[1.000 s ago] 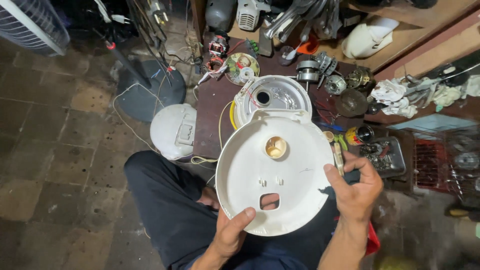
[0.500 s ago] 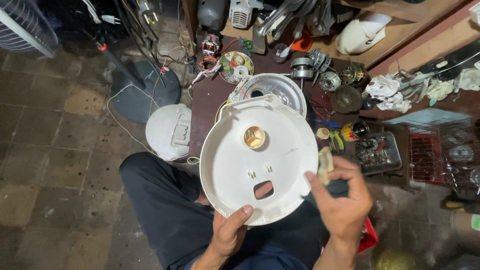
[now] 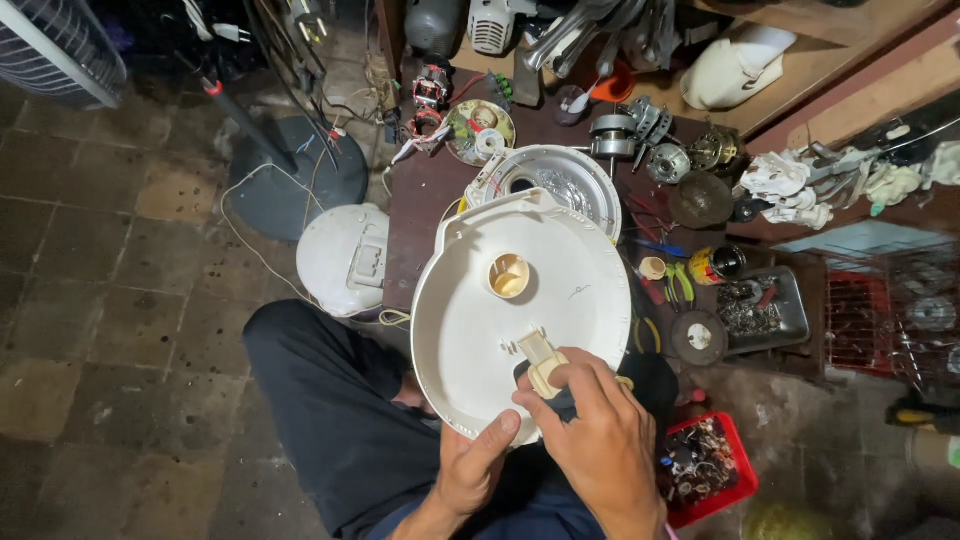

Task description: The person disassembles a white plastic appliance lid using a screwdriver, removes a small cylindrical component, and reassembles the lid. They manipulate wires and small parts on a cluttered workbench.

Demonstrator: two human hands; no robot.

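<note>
A large round white plastic cover (image 3: 470,320) with a small cream tube socket (image 3: 508,276) near its middle is tilted up in front of me, over my lap. My left hand (image 3: 470,470) grips its lower rim, thumb on the inner face. My right hand (image 3: 595,440) holds a small cream plastic piece (image 3: 540,365) pressed against the cover at a dark opening near the bottom. Behind the cover sits a round metal pot body (image 3: 560,185) on the low dark table (image 3: 420,210).
A white appliance shell (image 3: 345,260) lies on the tiled floor at left, beside a fan base (image 3: 290,170) and cables. Motor parts, tools and a tray of screws (image 3: 765,310) crowd the table. A red box of small parts (image 3: 705,465) stands by my right knee.
My right hand moved from the cover's right edge down to the opening near its bottom, bringing the cream piece onto it. The cover shifted slightly left and lower.
</note>
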